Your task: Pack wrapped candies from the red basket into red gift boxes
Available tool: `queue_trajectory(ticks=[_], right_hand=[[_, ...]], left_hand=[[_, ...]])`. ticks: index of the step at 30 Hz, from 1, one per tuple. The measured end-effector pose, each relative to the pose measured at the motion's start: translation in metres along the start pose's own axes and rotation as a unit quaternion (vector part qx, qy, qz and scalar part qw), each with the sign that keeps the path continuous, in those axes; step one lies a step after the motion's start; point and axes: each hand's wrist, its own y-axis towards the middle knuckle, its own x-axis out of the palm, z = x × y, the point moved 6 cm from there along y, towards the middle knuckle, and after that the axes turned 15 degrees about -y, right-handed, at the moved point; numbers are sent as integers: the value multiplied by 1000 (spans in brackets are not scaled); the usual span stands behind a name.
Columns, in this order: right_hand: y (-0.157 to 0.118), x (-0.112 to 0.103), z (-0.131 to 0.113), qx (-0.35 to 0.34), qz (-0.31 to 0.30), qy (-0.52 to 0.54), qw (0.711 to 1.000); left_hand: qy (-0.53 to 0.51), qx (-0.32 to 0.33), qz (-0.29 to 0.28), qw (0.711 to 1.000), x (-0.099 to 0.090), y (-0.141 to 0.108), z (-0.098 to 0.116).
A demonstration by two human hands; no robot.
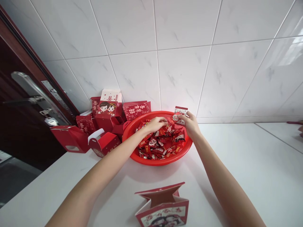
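A round red plastic basket [156, 162] holds a heap of red-wrapped candies [161, 149]. My left hand [156, 124] reaches over the heap with its fingers curled down onto the candies; what lies under the fingertips is hidden. At the basket's right rear rim, my right hand [191, 125] pinches a small red-and-white packet [181, 111] between thumb and fingers. A round red-and-white piece shows by the thumb. In front of the basket, nearest me, a red paper gift box [163, 212] stands upright with its top open and a printed picture on its front.
Several red gift boxes [106, 121] with printed figures and lettering are crowded left of the basket, against the tiled wall [132, 75]. A dark door [21, 101] with a metal handle borders the white counter [236, 151] on the left. A dark-handled object lies at the far right edge.
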Motion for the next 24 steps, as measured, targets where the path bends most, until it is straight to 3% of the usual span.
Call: queue_trajectory(ticks=[4, 7, 11, 20, 24], right_hand=[[0, 0, 1, 1, 3, -6, 1000], [-1, 0, 0, 1, -3, -9, 1000], [-2, 0, -2, -1, -2, -11, 1000], [-1, 1, -2, 3, -6, -9, 1000], [-1, 1, -1, 0, -5, -15, 1000]], left_hand=[[-49, -17, 36, 998, -8, 4, -7], [-31, 6, 51, 998, -13, 5, -6], [23, 20, 61, 998, -15, 4, -2], [205, -39, 88, 974, -16, -7, 8], [264, -63, 48, 961, -11, -9, 3]])
